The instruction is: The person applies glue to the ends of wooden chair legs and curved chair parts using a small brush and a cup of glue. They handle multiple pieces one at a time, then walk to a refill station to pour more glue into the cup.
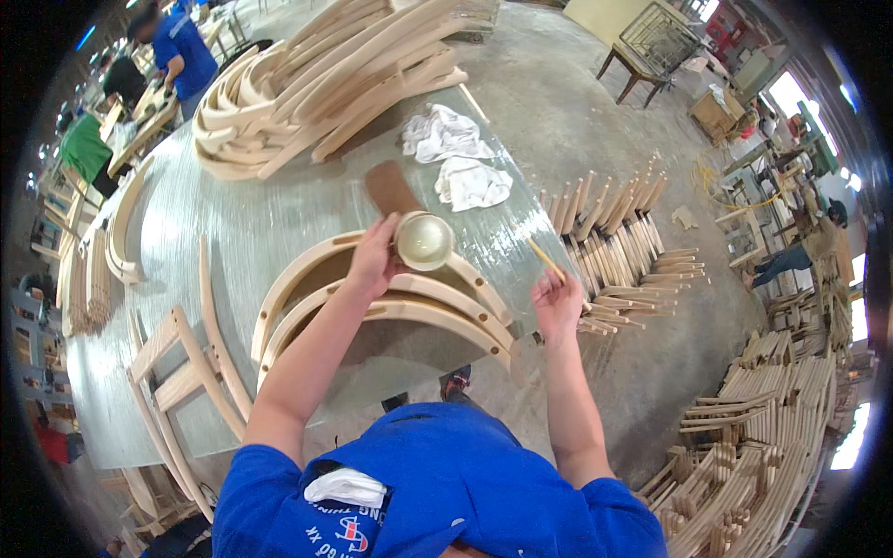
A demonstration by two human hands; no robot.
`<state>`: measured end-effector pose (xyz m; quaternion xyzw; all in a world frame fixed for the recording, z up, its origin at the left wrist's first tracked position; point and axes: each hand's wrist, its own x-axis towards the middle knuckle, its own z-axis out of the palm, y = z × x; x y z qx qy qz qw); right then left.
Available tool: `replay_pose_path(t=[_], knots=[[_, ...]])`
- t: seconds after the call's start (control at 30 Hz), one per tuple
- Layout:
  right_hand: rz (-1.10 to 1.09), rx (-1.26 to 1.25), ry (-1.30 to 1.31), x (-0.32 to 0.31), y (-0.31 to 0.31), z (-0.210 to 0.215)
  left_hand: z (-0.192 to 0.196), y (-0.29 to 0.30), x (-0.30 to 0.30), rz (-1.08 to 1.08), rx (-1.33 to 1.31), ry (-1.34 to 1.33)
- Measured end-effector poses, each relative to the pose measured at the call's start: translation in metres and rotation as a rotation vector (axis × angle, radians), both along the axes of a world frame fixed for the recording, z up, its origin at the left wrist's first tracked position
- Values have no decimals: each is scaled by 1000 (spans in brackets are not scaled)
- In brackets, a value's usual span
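Tabletop point(177, 242) backs the left hand point(374, 260) holding a cup point(425, 242).

Free gap between bowl point(449, 242) and stick point(545, 259)

Cloths point(473, 182) lie behind curved rails point(465, 329) on the table point(181, 232).

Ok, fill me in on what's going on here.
A person stands at a covered table, the left hand holding a round cup above curved wooden pieces. The right hand holds a thin yellow stick, apart from the cup. Two white cloths lie beyond, with a big pile of curved wood farther back.
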<state>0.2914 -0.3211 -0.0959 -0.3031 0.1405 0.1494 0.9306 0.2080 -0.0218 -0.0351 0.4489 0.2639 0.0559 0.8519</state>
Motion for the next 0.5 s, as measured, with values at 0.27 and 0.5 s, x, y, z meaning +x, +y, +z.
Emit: replay_pose_path(t=[0.27,0.5], knots=[[59,155,238,32,-4,-51,-62,-39,167,-257,148,312],[98,218,282,59,8,-62,-43,14,116,-188,1406,51]])
